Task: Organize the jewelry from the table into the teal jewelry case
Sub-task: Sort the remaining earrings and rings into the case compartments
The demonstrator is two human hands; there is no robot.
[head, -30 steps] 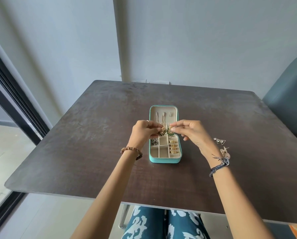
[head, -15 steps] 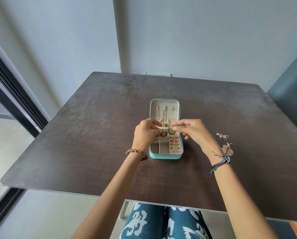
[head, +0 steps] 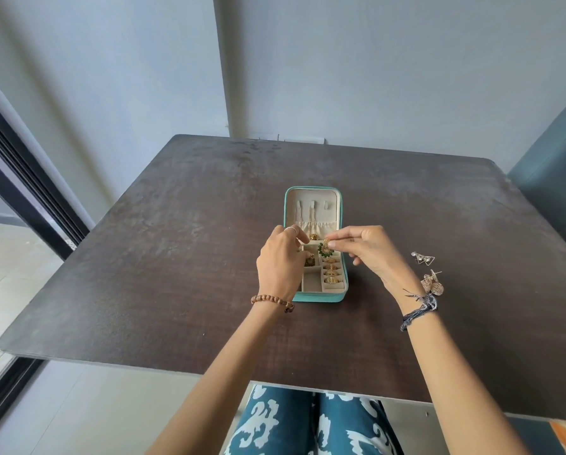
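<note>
Here one teal case [head: 313, 298] lies open mid-table, its lid flat on the far side with two chains hanging from the lid hooks, and four gold rings [head: 331, 272] sit in the ring rolls on the tray's right side. The right hand [head: 370, 252] pinches one green-and-gold earring [head: 325, 250] between thumb and forefinger, just above the tray's upper compartments. The left hand [head: 280, 264] curls over the tray's left side, its fingers bent down into a compartment beside a gold piece [head: 309, 260]; whether it grips that piece I cannot tell. Two earring sets remain on the table right of the case: one triangular pair [head: 423, 258] and one round filigree pair [head: 432, 285] near the right wrist. The table [head: 176, 257] is dark brown and matte, set against a pale grey wall, with a dark door frame at left and a teal chair [head: 554, 198] at right. Since a second ago, the hands have parted: then both held the earrings together above the case; the left has dropped to the tray.
</note>
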